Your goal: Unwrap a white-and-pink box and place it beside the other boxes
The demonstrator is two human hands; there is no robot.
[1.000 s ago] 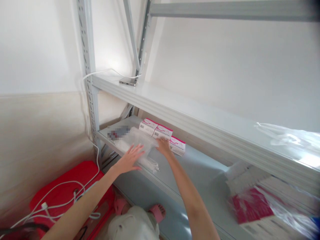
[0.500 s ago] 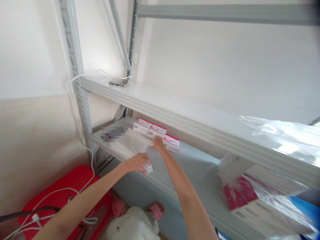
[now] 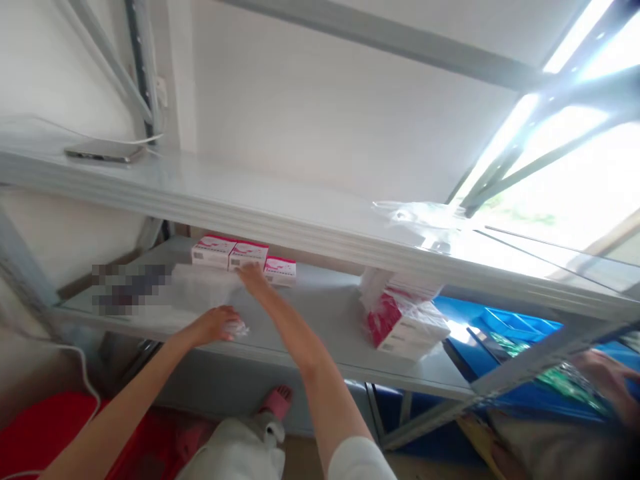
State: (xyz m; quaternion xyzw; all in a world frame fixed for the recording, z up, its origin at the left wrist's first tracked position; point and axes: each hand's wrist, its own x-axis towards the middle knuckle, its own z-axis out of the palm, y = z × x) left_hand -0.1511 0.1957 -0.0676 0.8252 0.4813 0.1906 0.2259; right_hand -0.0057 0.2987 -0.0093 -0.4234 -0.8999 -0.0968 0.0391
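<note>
My left hand is closed on the crumpled end of a clear plastic bag that lies flat on the grey lower shelf. My right hand reaches further in and rests its fingers on the bag's far edge, right in front of three white-and-pink boxes lined up along the back of the shelf. Whether the right fingers pinch the bag cannot be made out.
A plastic-wrapped stack of white-and-pink boxes stands on the same shelf to the right. The upper shelf carries a phone on a cable and an empty clear bag. A red case lies on the floor. Another person's hand shows at the right.
The view swung right, bringing in the window and blue items. My left hand went from flat on the bag to clenched around its near end. My right hand stayed by the boxes.
</note>
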